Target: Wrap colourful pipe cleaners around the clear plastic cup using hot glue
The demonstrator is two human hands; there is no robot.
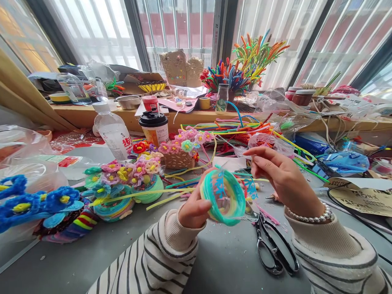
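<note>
Teal-ringed cup (225, 200): up off the grey table (226, 261), its mouth turned your way.
Left hand (194, 202): wrapped round the cup's 9 o'clock side, your thumb and fingers clamped on its wall.
Lettered clear plastic (251, 190): at the cup's 3 o'clock, blue characters on it.
Right hand (283, 175): at 2 o'clock, your fingers bent toward the thumb — whether they pinch anything, I cannot tell.
Black-handled scissors (275, 245): on the table at 4 o'clock, just beside the cup.
Flower basket (179, 160): at 10 o'clock (pink blooms mostly), with a black-lidded cup (154, 128) behind.
Blue fuzzy flowers (39, 202): farther out at 9 o'clock.
</note>
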